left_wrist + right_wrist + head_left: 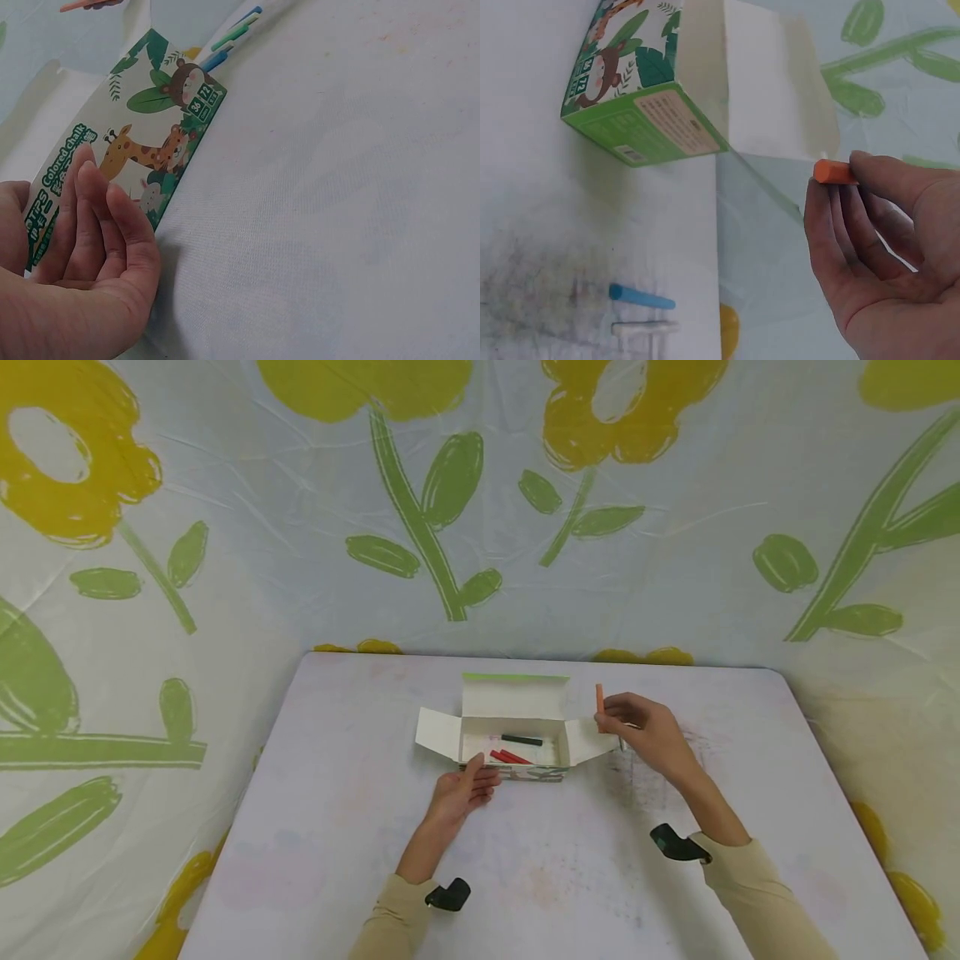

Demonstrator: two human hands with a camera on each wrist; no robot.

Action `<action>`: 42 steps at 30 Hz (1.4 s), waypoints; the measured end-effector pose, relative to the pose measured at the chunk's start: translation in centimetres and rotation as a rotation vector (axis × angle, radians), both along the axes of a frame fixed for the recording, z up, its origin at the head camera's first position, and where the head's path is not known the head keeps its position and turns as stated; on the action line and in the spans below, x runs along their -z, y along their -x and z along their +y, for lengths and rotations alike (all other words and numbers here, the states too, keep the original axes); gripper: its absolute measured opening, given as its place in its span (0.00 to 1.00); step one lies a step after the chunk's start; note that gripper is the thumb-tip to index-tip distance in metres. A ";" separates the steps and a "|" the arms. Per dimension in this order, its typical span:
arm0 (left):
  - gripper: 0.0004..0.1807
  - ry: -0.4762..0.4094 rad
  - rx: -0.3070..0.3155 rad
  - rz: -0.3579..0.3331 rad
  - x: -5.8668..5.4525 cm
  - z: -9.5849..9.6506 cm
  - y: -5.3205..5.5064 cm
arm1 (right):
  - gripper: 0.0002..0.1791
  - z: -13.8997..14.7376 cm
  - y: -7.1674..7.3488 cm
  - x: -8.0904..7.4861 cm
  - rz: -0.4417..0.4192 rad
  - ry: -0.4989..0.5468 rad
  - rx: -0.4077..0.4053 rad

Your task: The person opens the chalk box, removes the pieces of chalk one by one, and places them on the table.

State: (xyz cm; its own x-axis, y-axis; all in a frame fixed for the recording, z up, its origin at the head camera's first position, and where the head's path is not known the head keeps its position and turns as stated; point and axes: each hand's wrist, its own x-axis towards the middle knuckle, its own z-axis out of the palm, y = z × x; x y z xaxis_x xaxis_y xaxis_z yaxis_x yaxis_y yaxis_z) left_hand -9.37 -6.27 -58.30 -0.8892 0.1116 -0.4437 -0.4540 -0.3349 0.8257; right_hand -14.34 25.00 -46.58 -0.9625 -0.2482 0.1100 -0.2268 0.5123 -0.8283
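Note:
An opened cardboard box of colored chalk [513, 773], printed with animals, stands on the table with its flaps spread. Inside lie a dark chalk stick [521, 740] and red chalk sticks [513, 757]. My left hand [459, 795] is at the box's front left, thumb at the front rim and loosely bent fingers along the printed front [142, 146]. Over by the right flap [588, 741], my right hand [648, 731] pinches an orange chalk stick [599, 697] between thumb and fingertips. The orange end [832, 172] points out from the fingers in the right wrist view.
On the table [360, 860], right of the box, lie a blue chalk stick [641, 296] and a whitish one [645, 328]. A green stick [231, 36] shows beyond the box. Dark smudges mark the tabletop there. A flower-printed curtain [300, 568] hangs behind the table.

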 end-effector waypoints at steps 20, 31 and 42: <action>0.31 -0.004 -0.010 -0.011 -0.1 0.4 -0.2 | 0.26 5.2 -3.6 3.6 -0.162 -0.039 0.174; 0.33 0.002 -0.003 -0.013 0.0 0.2 0.0 | 0.24 5.4 -6.4 9.0 -0.270 -0.006 0.220; 0.34 -0.005 0.004 -0.001 0.1 0.1 0.1 | 0.18 3.9 -6.9 10.0 -0.161 -0.177 0.315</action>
